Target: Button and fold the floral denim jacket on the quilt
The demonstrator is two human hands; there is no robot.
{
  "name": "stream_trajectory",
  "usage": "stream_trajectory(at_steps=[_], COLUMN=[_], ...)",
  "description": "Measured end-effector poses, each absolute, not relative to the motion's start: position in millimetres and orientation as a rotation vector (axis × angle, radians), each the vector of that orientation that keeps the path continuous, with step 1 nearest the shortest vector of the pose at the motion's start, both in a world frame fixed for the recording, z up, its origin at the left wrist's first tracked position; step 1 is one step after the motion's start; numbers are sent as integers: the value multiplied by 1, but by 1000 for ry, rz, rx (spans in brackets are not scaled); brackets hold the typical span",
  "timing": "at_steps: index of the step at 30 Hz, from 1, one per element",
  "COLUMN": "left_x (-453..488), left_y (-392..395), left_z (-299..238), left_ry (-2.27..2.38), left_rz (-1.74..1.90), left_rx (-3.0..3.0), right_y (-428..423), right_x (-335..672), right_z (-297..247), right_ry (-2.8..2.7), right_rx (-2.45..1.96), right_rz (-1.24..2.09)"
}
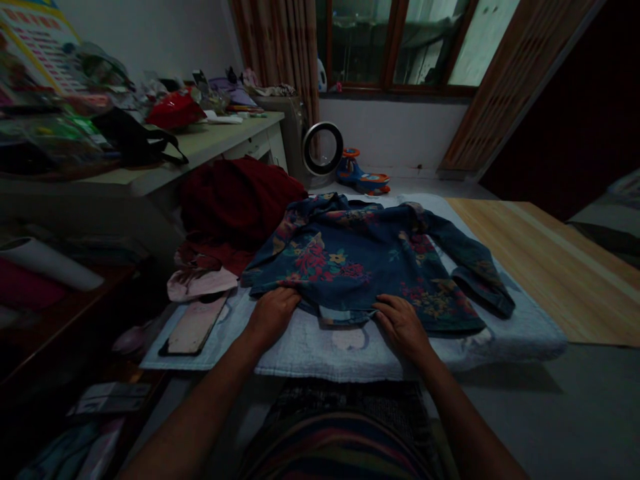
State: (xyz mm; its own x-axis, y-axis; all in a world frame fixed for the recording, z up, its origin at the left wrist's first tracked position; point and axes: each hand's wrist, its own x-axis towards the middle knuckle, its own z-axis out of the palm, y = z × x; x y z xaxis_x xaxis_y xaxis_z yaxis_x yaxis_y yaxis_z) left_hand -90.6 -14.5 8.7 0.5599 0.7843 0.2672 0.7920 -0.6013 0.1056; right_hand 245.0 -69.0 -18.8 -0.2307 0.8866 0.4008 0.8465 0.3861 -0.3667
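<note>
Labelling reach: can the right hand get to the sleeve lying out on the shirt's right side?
Probably yes. The right hand rests on the hem of the floral shirt, and its sleeve lies flat nearby on the pale quilt, nothing between.

Dk red garment [235, 200], heaped, L of pale quilt [350, 350]. White desk [225, 143], far L: black bag [133, 140], red plastic bag [175, 111], misc clutter. Ring-shaped fan [307, 150] + toy ride-on [363, 177] under window [400, 40]. Wooden board [540, 267] R of quilt.
</note>
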Motion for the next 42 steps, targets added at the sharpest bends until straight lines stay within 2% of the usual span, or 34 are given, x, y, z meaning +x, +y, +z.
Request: stream_trajectory(at_steps=[7,14,17,20,24,28,35,42], left_x=[-113,-122,-95,-51,-1,17,12,16], left_y=[-28,-47,-53,-59,-62,-53,-38,-43], left_z=[41,50,52,48,34,21,14,9], left_ry=[-1483,-1715,-1675,-1411,-1244,-1341,-1607,-1900], left_rz=[-341,37,-148,-418,-452,-463,-887,-1070], left_rx=[-2576,-2472,-2604,-3038,-3186,-3128,-3251,-3083], right_y=[-69,-73,-74,-73,-74,-75,-79,-86], right_x=[247,247,246,246,245,245,239,211], right_z=[-19,-14,-13,-12,-8,-6,-4,7], right_ry=[-2099,-2118,-2109,-2095,-2079,-2071,-2126,-2244], right_rx=[-1485,-1437,-1437,-1439,-1457,-1468,-1425,-1429], right_rz=[121,162,182,211,254,251,124,-2])
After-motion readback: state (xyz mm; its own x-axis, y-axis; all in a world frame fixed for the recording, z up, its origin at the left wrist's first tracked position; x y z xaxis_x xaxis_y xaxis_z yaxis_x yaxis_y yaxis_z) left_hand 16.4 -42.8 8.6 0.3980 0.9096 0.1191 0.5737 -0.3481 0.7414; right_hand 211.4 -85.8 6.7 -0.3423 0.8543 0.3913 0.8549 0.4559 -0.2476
